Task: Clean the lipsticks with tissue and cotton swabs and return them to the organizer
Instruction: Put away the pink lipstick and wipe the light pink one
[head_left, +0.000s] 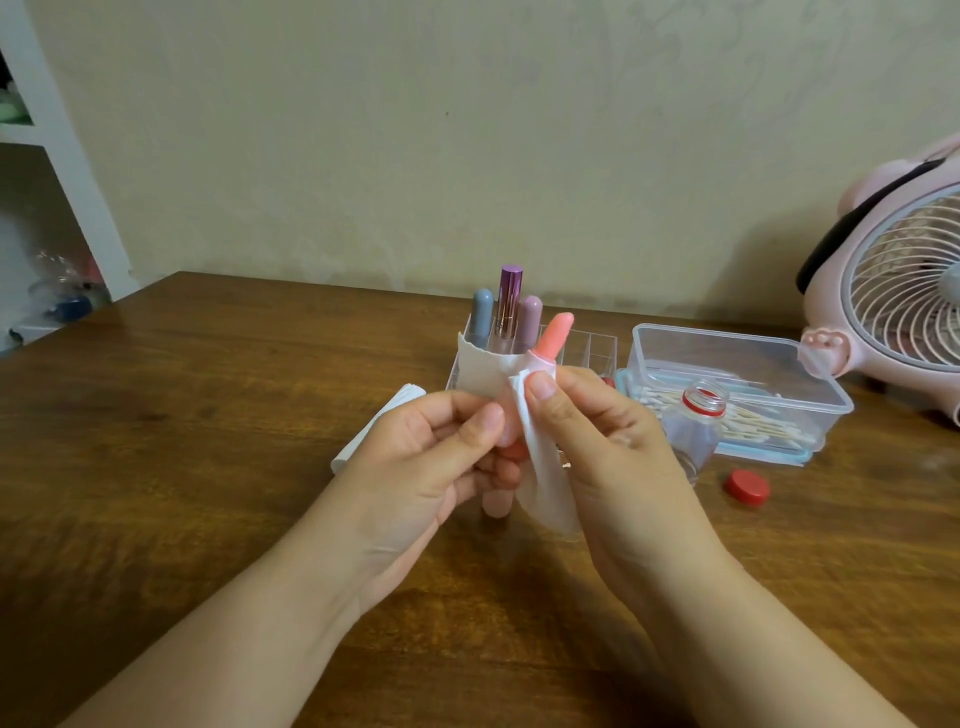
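A: Handling of the lipstick (554, 338)?

B: Light, probably. Stiff tube, but soft waxy bullet, easily dented or smeared. Best gripped low on the tube, never on the coral tip.

A: Position?

B: Just in front of the organizer (587, 349), held above the table (208, 467), between both hands.

A: Left hand (431, 457)?

B: Curled round the lower tube, thumb pressed against the side.

A: Right hand (587, 415)?

B: Pinching the tissue (540, 483) against the tube just under the bullet; rest of the sheet hanging down loose.

A: Pointing which way?

B: Long axis near upright, leaning slightly right and toward the organizer, bullet up, base down and hidden behind fingers.

A: Neighbours?

B: Three capped sticks (506, 312) upright in the organizer's left end. Right of the organizer: swab box (737, 374), open bottle (698, 421), red cap (746, 487).
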